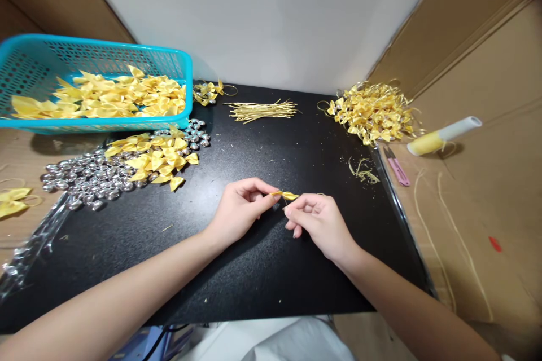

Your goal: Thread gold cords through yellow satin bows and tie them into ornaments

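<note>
Over the middle of the black table, my left hand [243, 203] pinches a small yellow ribbon bow [289, 195] between thumb and fingertips. My right hand [317, 220] is closed at the bow's other side, thumb against forefinger. A thin dark strand shows between the bow and the right fingertips; it looks like a cord or wire end. Part of the bow is hidden behind the right fingers. Yellow bows [163, 158] lie to the left of my hands, partly on a heap of silver bells [93, 175].
A turquoise basket [127, 122] of yellow bows stands at back left. Gold cords [262, 111] lie at the back. Finished-looking bows with loops [375, 113] are heaped at back right, near pink thread snips [397, 166], cord scraps [363, 172] and a yellow-and-white tube [444, 135].
</note>
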Action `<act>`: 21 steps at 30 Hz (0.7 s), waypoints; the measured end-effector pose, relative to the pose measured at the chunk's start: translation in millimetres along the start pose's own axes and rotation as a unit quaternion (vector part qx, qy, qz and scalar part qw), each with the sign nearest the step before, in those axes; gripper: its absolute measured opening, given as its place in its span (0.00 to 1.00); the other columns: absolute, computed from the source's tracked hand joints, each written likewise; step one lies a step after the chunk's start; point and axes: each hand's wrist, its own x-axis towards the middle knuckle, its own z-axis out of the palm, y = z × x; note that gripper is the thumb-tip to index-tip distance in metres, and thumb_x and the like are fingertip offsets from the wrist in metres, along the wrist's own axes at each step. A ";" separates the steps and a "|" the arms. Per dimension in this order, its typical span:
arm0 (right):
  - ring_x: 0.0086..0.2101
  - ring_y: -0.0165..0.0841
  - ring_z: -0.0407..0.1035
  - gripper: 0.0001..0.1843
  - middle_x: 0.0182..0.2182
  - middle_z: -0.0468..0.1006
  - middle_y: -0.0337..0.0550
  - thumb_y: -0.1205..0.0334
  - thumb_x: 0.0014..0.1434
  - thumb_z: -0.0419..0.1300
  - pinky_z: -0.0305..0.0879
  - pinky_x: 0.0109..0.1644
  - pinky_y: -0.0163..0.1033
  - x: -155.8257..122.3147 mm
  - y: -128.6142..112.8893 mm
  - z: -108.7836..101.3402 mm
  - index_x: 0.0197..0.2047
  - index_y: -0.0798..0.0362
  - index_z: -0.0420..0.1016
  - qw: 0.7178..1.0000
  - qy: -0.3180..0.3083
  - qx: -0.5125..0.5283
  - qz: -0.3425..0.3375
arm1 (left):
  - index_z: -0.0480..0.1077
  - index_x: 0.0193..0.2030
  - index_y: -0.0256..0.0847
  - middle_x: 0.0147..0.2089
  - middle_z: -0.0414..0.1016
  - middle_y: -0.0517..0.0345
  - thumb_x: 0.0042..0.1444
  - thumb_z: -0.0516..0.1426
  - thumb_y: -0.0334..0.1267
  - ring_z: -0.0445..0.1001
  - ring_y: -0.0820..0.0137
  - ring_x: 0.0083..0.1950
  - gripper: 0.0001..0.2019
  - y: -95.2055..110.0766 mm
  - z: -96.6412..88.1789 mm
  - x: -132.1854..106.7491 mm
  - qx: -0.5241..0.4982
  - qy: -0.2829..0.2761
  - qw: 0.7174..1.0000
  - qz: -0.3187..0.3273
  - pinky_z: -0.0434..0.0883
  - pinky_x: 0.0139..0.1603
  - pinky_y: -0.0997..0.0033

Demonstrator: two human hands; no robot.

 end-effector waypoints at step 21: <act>0.15 0.24 0.66 0.08 0.16 0.76 0.37 0.61 0.46 0.67 0.64 0.21 0.31 0.0 -1.7 0.6 0.23 0.55 0.74 1.000 0.002 -0.002 0.008 | 0.77 0.26 0.36 0.23 0.77 0.57 0.42 0.67 0.39 0.64 0.79 0.20 0.08 -3.8 -0.3 0.3 0.008 0.005 1.000 0.013 0.58 0.19 0.81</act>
